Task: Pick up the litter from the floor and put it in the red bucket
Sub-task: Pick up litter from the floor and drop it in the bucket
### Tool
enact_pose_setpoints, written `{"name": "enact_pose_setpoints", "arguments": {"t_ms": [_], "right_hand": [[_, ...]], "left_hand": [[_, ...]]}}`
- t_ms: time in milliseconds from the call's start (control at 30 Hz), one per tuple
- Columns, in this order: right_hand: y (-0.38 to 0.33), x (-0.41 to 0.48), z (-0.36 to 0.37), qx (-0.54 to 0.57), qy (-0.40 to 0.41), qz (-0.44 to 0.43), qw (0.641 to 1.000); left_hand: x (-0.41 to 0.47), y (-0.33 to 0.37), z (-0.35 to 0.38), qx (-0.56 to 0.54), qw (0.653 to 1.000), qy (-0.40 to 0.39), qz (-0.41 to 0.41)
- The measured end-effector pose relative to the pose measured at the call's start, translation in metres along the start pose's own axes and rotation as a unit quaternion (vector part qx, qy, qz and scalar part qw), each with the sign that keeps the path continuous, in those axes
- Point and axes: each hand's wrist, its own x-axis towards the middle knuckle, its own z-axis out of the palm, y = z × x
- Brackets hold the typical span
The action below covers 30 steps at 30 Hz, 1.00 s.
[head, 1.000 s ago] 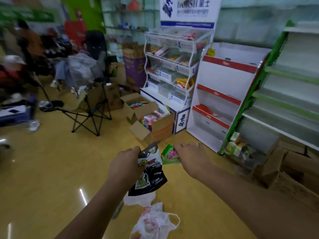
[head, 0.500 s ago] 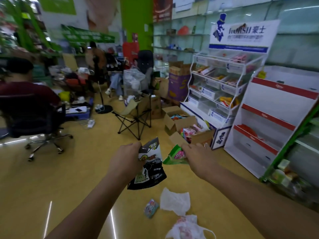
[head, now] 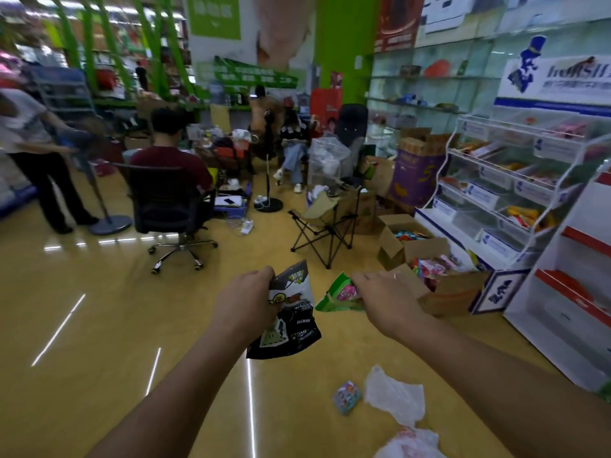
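black packet [head: 291, 312] in left hand [head: 244, 302], green wrapper [head: 337, 294], maybe candy, in right hand [head: 386, 302]

1. A folding camp chair [head: 325, 226] stood open on the yellow floor [head: 99, 325].
2. Left of it, a person in a maroon shirt [head: 172, 163] sat in a black office chair [head: 168, 206].
3. A white wire rack [head: 515, 193] of snacks lined the right side, with open cardboard boxes [head: 453, 292] just beside its base.
4. A purple carton [head: 416, 173] stood behind.

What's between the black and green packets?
Nothing: head view shows only floor in the gap between black packet (left hand) and green packet (right hand).
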Motion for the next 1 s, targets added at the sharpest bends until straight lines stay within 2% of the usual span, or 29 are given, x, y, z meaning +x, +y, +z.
{"name": "enact_pose_setpoints", "arguments": {"t_ms": [233,567,1000], "right_hand": [[-0.084,0.032,0.000,-0.001,-0.008,-0.060,0.998],[-0.170,0.095,0.016,0.007,0.000,-0.155,0.988],[-0.283,0.236,0.033,0.003,0.015,-0.302,0.953]], "left_hand": [[-0.029,-0.074,-0.028,-0.013,0.997,0.014,-0.071],[-0.050,-0.152,-0.049,0.035,0.985,0.036,-0.164],[-0.018,-0.260,-0.057,0.076,0.952,0.070,-0.287]]}}
